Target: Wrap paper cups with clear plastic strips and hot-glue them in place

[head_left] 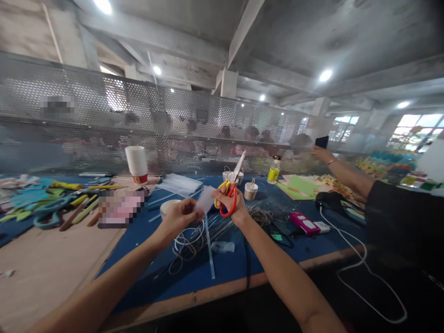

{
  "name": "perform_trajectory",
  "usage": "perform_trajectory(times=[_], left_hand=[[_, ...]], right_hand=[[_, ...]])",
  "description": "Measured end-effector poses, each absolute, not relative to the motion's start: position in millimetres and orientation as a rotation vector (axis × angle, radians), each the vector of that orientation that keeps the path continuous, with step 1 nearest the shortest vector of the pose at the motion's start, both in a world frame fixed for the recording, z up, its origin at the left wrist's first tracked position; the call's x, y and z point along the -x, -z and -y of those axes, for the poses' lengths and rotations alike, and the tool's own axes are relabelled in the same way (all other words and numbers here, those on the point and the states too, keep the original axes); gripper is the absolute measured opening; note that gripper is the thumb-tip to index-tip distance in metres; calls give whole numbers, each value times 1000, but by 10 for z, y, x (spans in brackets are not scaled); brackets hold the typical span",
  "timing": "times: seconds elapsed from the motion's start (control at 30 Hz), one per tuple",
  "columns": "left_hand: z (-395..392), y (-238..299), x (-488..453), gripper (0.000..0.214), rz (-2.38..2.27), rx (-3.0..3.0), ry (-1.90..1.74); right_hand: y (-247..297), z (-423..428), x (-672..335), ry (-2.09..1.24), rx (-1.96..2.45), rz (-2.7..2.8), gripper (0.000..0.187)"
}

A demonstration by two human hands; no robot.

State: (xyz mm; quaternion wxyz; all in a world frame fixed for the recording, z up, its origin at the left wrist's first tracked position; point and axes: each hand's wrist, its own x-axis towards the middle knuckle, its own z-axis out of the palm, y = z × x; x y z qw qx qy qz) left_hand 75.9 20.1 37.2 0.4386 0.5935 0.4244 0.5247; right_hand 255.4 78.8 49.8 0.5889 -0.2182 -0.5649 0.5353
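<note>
My left hand [181,216] pinches a small whitish translucent sheet [205,200] between thumb and fingers. In my right hand [236,208] is a pair of scissors [237,173] with red and yellow handles, its blades pointing up and away from me. The sheet's right edge lies close to the right fingers; whether they touch it I cannot tell. Behind my left hand a white cup [168,206] is partly hidden. Beneath both hands lie a coil of pale cord [187,243] and a narrow translucent strip [210,252].
Paper cups [136,162] stand stacked at the back left, near teal-handled scissors [52,212]. Translucent sheets [180,185] lie mid-table. A small bottle [274,170], green paper [303,186] and a magenta box [304,224] are to the right. Another person's arm [350,173] reaches in there.
</note>
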Motion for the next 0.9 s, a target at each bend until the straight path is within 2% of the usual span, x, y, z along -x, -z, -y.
perform_trajectory(times=[0.5, 0.67, 0.8, 0.9], left_hand=[[-108, -413, -775, 36, -910, -1210, -1421], [-94, -437, -753, 31, -848, -1153, -1514], [-92, -462, -742, 24, -859, -1137, -1560], [-112, -456, -751, 29, -901, -1182, -1607]], right_hand=[[-515, -765, -2588, -1386, 383, 1275, 46], [-535, -710, -2596, -1446, 409, 1313, 50], [-530, -692, -2603, -1478, 397, 1293, 47], [-512, -710, -2611, -1489, 422, 1278, 43]])
